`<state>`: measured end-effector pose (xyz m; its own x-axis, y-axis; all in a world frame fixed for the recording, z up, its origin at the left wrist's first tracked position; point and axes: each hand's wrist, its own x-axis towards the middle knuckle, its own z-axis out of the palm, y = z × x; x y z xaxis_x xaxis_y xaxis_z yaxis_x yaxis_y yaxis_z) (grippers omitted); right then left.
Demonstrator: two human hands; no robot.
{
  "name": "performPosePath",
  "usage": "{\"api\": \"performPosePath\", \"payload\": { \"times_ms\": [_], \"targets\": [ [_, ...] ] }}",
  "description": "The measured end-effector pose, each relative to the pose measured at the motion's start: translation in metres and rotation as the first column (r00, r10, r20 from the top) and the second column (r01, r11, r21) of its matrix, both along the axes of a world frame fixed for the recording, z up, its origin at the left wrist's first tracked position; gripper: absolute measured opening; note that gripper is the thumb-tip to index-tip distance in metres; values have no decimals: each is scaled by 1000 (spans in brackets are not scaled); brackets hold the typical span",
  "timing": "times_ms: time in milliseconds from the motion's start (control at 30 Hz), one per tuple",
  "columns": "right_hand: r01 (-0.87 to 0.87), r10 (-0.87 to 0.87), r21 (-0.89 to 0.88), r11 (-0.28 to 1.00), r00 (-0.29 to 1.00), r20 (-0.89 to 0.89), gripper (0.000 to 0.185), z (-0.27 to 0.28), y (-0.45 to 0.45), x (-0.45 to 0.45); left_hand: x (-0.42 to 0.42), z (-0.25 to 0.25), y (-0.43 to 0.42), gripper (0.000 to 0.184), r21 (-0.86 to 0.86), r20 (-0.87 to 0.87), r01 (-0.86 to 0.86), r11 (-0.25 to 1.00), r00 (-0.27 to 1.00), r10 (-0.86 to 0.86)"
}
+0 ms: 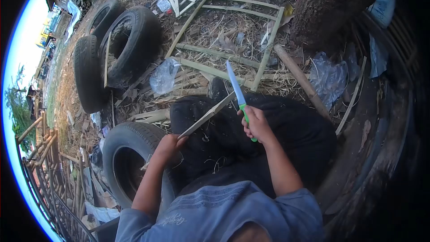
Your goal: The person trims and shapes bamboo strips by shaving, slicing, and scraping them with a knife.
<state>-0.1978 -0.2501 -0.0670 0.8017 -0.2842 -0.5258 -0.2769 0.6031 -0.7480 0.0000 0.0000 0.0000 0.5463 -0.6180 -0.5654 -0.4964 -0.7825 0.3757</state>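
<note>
left hand [168,148] grips pale strip [207,117] over the legs [295,127], right hand [258,125] grips green-handled knife [242,103] near strip's far end; that end looks unsupported, could twist under the blade [235,81] and deflect it into a leg

Green-handled knife [240,99] with silvery blade, held in right hand [258,124], tip forward, narrow pale bamboo strip [207,115], slanting from left hand [167,149], far end beside blade

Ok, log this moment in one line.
Left grip: pale strip; right grip: green-handled knife, pointing forward; knife-strip contact: unclear; wooden frame: ahead
</note>
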Motion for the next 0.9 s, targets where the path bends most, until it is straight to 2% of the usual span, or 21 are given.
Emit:
{"api": "performPosePath", "payload": {
  "times_ms": [67,100,167,233,267,300,333,367,400,533,600,633,700,767,833,900],
  "targets": [
    [365,-368,76,928,930,22,36,-3,0,-3,-8,-6,1,39,-40,41,24,999,999,-22],
    [407,-408,36,913,913,23,37,1,-3,11,4,-7,2,39,-52,42,5,999,999,-3],
    [51,-51,-3,999,999,-18,39,3,-5,7,7,-14,6,39,-75,91,68,995,994,-61],
    [-168,168,-1,986,986,-19,38,12,6,8,5,-11,8,41,-67,106,40,997,994,-33],
    [-60,60,-25,998,998,7,40,8,12,10,4,-11,8,41,-51,130,53,997,990,-46],
    [-73,73,-32,997,997,3,40,6,11,12,3,-12,8,41,-37,153,65,997,986,-59],
    [147,-147,31,989,989,25,40,4,8,14,3,-15,9,41,-43,151,54,998,987,-47],
    [360,-365,99,928,931,34,40,3,5,16,3,-17,10,42,-39,179,67,997,982,-59],
    [376,-383,127,918,923,38,41,2,-3,14,3,-18,10,42,-32,208,85,996,975,-77],
    [388,-392,86,917,919,33,40,7,-14,6,2,-11,6,41,-45,185,78,996,980,-68],
    [405,-410,103,909,912,33,40,3,-13,5,2,-10,4,47,-10,157,52,999,986,-50],
    [349,-356,124,929,934,32,39,1,-11,6,1,-10,3,47,-11,153,56,998,987,-54],
    [56,-57,85,995,998,11,38,3,-1,8,0,-10,4,45,-11,177,53,999,983,-50],
    [26,-26,57,998,1000,6,38,5,6,13,2,-12,5,45,-9,180,59,998,982,-56],
    [383,-387,110,917,922,17,39,2,5,16,1,-13,6,45,-5,181,55,998,982,-53],
    [470,-481,142,871,875,59,38,2,-7,14,0,-11,6,45,-13,195,59,998,979,-55]
  ]
}}
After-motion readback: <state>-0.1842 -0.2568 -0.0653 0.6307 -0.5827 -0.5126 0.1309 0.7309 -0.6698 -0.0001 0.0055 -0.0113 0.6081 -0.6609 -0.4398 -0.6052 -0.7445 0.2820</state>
